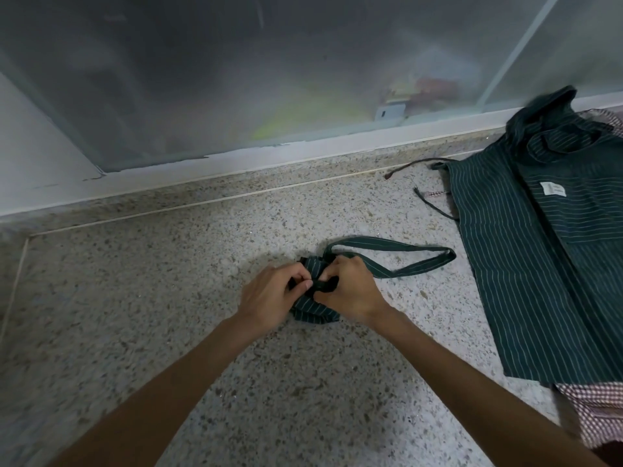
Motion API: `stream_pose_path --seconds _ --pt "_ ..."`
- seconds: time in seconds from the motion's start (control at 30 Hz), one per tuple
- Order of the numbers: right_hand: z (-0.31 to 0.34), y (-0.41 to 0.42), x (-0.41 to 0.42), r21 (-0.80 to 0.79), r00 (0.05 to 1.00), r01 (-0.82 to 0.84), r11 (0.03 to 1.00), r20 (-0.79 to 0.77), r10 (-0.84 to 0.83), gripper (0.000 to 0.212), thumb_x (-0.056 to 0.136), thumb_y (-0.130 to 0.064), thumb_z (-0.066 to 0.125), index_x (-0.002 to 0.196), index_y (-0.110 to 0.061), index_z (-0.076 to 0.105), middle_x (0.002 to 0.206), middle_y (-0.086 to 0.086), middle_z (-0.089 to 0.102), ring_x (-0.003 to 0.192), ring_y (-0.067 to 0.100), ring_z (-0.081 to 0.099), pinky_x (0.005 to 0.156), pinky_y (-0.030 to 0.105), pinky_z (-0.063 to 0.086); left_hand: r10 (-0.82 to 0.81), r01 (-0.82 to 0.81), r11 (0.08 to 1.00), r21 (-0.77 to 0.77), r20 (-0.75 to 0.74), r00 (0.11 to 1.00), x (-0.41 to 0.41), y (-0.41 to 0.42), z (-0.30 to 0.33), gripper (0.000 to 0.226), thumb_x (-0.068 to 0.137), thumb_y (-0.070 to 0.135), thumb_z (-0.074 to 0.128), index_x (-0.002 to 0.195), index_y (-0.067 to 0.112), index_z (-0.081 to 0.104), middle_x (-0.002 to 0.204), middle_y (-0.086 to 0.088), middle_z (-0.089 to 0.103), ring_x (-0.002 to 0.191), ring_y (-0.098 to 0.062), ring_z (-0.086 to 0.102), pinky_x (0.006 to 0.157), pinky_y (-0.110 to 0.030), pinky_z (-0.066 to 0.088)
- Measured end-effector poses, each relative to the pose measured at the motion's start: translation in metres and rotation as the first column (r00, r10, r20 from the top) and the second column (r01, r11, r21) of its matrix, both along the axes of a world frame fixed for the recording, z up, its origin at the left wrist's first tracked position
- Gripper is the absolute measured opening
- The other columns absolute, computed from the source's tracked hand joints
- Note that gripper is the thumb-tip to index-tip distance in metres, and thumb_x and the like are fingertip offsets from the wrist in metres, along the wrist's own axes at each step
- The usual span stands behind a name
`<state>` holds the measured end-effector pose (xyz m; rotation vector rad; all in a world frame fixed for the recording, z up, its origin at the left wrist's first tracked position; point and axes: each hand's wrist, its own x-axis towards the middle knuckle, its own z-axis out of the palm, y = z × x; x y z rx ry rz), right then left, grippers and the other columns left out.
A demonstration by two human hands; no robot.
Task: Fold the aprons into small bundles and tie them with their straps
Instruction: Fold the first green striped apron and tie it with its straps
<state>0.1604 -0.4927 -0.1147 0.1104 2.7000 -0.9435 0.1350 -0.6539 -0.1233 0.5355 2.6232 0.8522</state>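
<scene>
A small dark green striped apron bundle [312,310] lies on the speckled stone floor [168,298] in the middle of the view. My left hand [269,298] pinches a dark strap at the bundle's left side. My right hand [350,291] grips the strap where it crosses the top of the bundle. A long striped neck loop [404,252] trails from the bundle to the right. Most of the bundle is hidden under my hands.
A flat dark green striped apron [539,264] with a white label lies at the right, its thin straps [435,203] spread to the left. A red checked apron [593,412] lies beneath it. A frosted glass door [269,79] with a white frame runs along the back.
</scene>
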Motion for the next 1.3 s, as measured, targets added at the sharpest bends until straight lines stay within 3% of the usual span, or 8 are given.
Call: stream_pose_path --seconds 0.17,0.5,0.6,0.7,0.9,1.03,1.13,1.3 --pt "0.002 -0.003 0.021 0.302 0.908 -0.005 0.953 -0.398 0.131 0.018 0.074 -0.027 0.079 0.089 -0.022 0.072 0.075 -0.003 0.070 0.070 0.017 0.067 0.058 0.025 0.051 0.027 -0.027 1.000 -0.008 0.148 0.989 -0.009 -0.002 0.000 0.015 0.093 0.036 0.054 0.099 0.032 0.067 0.096 0.012 0.066 0.075 -0.009 0.058 0.064 -0.027 0.047" --pt "0.003 -0.003 0.029 0.542 0.829 -0.083 0.836 -0.428 0.360 0.007 0.070 -0.016 0.078 0.074 -0.016 0.072 0.086 -0.001 0.060 0.085 0.020 0.052 0.071 0.029 0.041 0.071 -0.081 0.990 -0.114 -0.091 0.993 0.001 0.006 0.008 0.012 0.087 0.037 0.062 0.097 0.039 0.070 0.092 0.017 0.068 0.076 -0.003 0.055 0.056 -0.021 0.039" --pt "0.020 0.002 0.009 0.210 0.984 -0.169 0.963 -0.025 0.178 0.010 0.087 -0.025 0.064 0.088 -0.017 0.071 0.089 0.000 0.061 0.080 0.015 0.055 0.069 0.025 0.047 -0.045 0.030 0.989 -0.144 -0.102 0.994 0.004 0.002 0.010 0.018 0.091 0.037 0.056 0.104 0.038 0.069 0.098 0.013 0.067 0.093 -0.009 0.053 0.063 -0.024 0.038" --pt "0.032 0.012 -0.020 -0.072 0.892 -0.168 0.983 0.413 0.183 0.022 0.089 -0.027 0.063 0.101 -0.011 0.072 0.097 0.005 0.069 0.088 0.015 0.062 0.074 0.022 0.050 -0.092 0.085 0.989 -0.120 -0.053 0.994 0.004 -0.002 0.009 0.021 0.091 0.040 0.055 0.107 0.039 0.068 0.103 0.018 0.066 0.098 -0.008 0.052 0.063 -0.024 0.036" --pt "0.040 0.012 -0.038 -0.199 0.675 -0.221 0.955 0.675 0.297 0.026 0.096 -0.028 0.049 0.108 -0.007 0.059 0.103 0.002 0.054 0.098 0.014 0.051 0.084 0.020 0.042 -0.076 0.074 0.990 -0.120 -0.011 0.997 0.009 -0.001 0.008 0.025 0.084 0.051 0.060 0.106 0.043 0.067 0.101 0.020 0.067 0.093 -0.005 0.057 0.062 -0.023 0.041" --pt "0.043 -0.006 -0.032 0.170 0.728 -0.567 0.806 0.561 0.394 0.038 0.097 -0.030 0.041 0.063 -0.014 0.044 0.065 -0.001 0.046 0.059 0.015 0.045 0.057 0.026 0.038 -0.044 0.041 0.988 -0.147 -0.016 0.999 0.016 0.002 0.007 0.018 0.086 0.048 0.059 0.099 0.042 0.070 0.092 0.014 0.070 0.091 -0.010 0.060 0.066 -0.029 0.051" --pt "0.044 -0.002 -0.011 0.343 0.798 -0.601 0.722 0.301 0.521 0.036 0.093 -0.031 0.052 0.063 -0.011 0.054 0.068 0.003 0.054 0.069 0.022 0.057 0.064 0.035 0.049 -0.026 0.028 0.992 -0.127 0.020 0.999 0.018 -0.002 0.008 0.017 0.088 0.042 0.059 0.102 0.043 0.069 0.090 0.013 0.070 0.082 -0.009 0.062 0.064 -0.028 0.052" --pt "0.030 0.020 0.011 0.056 0.938 -0.333 0.941 0.120 0.325 0.027 0.091 -0.031 0.057 0.073 -0.013 0.064 0.085 0.005 0.056 0.072 0.013 0.050 0.065 0.026 0.041 0.005 -0.004 0.998 -0.066 0.019 1.000 0.019 0.002 0.012 0.015 0.088 0.039 0.061 0.102 0.035 0.062 0.101 0.016 0.068 0.088 -0.004 0.061 0.066 -0.021 0.045"
